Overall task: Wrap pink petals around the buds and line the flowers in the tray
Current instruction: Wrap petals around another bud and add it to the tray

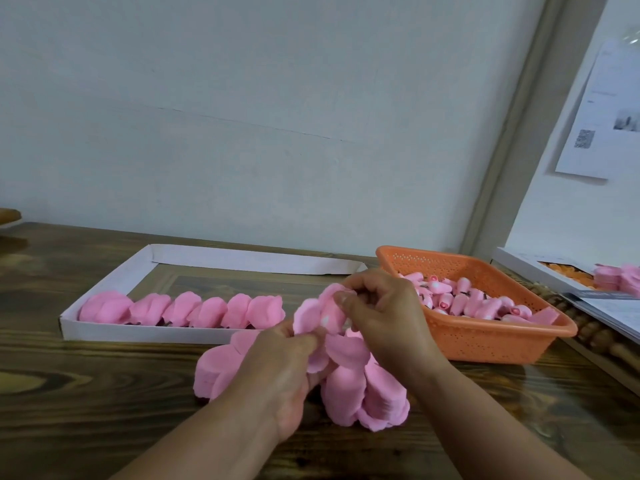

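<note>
Both hands hold one pink flower (320,311) above the table's middle. My left hand (280,368) pinches its lower petals from below. My right hand (381,313) grips its top, fingers curled over the bud. Stacks of loose pink petals (349,386) lie on the wooden table right under the hands. A white cardboard tray (104,292) stands at the left, with a row of several finished pink flowers (183,308) along its near wall. An orange perforated basket (485,337) at the right is filled with pink buds (464,301).
A white wall rises just behind the table. At the far right lie a box with orange pieces (561,273), more pink petals (616,277), papers and a wooden beaded object (595,332). Bare wood table (86,393) shows at the front left.
</note>
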{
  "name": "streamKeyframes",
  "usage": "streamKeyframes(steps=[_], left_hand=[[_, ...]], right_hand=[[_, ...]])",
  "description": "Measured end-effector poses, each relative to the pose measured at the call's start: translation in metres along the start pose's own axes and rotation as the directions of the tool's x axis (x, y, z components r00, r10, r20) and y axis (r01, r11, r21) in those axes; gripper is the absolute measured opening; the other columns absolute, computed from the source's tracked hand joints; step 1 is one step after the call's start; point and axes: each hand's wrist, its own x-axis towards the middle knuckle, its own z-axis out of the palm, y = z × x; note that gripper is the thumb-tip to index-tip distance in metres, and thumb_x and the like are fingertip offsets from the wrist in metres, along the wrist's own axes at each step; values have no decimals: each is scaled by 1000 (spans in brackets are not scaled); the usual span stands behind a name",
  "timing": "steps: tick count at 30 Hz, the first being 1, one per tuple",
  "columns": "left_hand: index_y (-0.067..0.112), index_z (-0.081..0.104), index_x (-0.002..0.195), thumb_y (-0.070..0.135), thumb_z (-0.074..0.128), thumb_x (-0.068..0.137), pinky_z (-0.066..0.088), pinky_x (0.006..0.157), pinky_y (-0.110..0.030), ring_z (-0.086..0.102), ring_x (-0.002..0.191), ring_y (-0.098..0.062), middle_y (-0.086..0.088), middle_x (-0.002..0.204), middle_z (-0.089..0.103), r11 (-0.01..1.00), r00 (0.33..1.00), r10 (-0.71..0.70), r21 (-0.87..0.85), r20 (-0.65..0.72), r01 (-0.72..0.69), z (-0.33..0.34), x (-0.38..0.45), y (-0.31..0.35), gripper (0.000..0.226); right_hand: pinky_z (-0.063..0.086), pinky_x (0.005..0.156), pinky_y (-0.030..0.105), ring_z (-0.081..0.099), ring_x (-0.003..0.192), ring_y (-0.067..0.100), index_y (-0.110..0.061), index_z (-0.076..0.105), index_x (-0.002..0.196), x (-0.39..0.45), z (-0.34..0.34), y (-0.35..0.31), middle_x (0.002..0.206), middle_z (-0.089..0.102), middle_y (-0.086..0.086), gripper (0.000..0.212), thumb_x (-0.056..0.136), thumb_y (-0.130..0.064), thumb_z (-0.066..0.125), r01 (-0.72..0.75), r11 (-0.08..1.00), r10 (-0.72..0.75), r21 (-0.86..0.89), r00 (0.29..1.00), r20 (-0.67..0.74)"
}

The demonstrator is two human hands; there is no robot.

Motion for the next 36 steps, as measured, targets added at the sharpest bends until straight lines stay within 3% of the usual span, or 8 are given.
streamKeyframes(steps=[6,9,11,19,23,29,33,36], left_hand=[[14,64,81,22,61,92,52,87,-46,63,86,-31,-12,82,67,977,952,79,215,-296,-14,1,13,-3,14],[2,64,90,16,58,93,48,69,-34,55,70,-29,-15,71,56,976,930,115,213,-350,-41,2,16,-1,16],[8,63,85,19,60,92,46,61,-33,56,65,-24,-10,69,58,968,932,129,246,-339,-44,0,13,1,13],[14,54,75,19,59,90,41,68,-37,54,68,-28,-14,73,57,999,907,9,51,-421,14,5,7,7,17],[2,57,82,10,56,91,45,63,-23,51,65,-24,-11,68,51,985,915,54,173,-401,17,2,9,3,11],[9,59,71,9,58,91,47,66,-35,56,67,-25,-13,70,59,951,939,190,291,-286,-104,-1,6,0,21],[3,67,84,17,57,92,41,67,-34,61,84,-34,-27,90,65,945,942,208,301,-262,-125,2,5,-1,19],[7,71,82,14,55,94,46,66,-33,64,90,-34,-21,89,70,944,949,223,293,-223,-153,4,0,0,22]], right_hand=[[46,59,22,53,61,4,-19,65,73,-3,1,2,71,61,-6,18,84,-5,65,-13,1000,13,-10,1000,18],[43,58,16,51,60,1,-21,64,74,-4,2,2,71,58,-8,20,85,-4,64,9,1000,-9,0,1000,30],[42,58,15,51,61,1,-20,64,75,-3,2,1,72,58,-9,20,85,-4,64,15,1000,-15,11,1000,28],[50,63,30,56,67,11,-25,63,75,-4,3,1,76,61,-4,24,86,-4,63,1,997,-5,73,998,55],[49,64,34,54,68,14,-25,60,72,-3,0,0,75,58,-3,27,85,-1,63,72,996,-78,60,993,93],[48,67,29,50,66,4,-24,60,72,1,-3,-6,74,53,-8,28,83,0,64,105,994,-105,9,973,208],[41,68,7,50,63,-1,-26,58,70,5,-5,-9,73,53,-10,28,84,-3,65,152,984,-126,-89,960,249],[44,61,13,52,62,-2,-25,60,72,9,-6,-9,76,55,-10,25,83,-3,66,123,987,-87,-101,948,307]])
